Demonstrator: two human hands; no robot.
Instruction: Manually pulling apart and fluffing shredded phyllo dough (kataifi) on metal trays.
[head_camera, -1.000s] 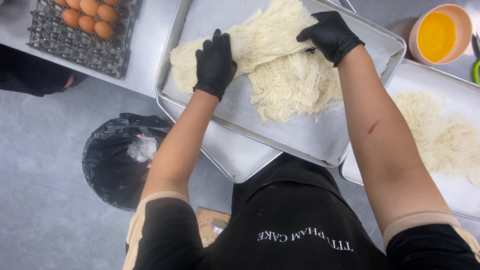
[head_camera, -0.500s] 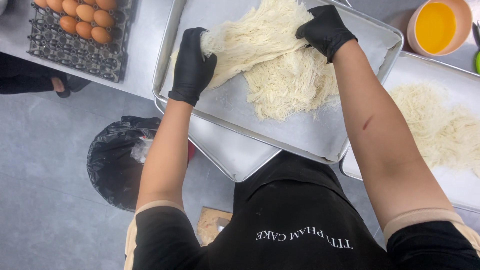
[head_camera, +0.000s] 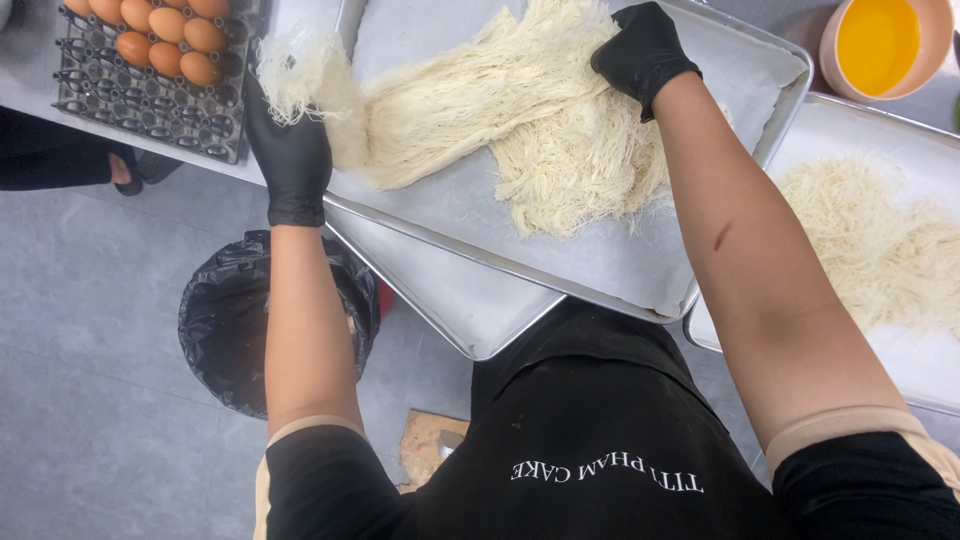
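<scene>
Grey floor tiles and a steel counter (head_camera: 250, 170) lie below you, with a black-lined bin (head_camera: 235, 320) by your feet. On the big rimmed metal tray (head_camera: 640, 270) you are drawing apart a pale, stringy mass of fine threads (head_camera: 500, 110), soft and fibrous. Your left hand (head_camera: 290, 150), gloved in black, grips one frayed end beyond the tray's edge; your right hand (head_camera: 640, 50) clamps the other end. Stretching looks underway; next calls for an even, gentle pull so strands do not snap. Brown eggs (head_camera: 165, 35) sit in a dark crate beside.
</scene>
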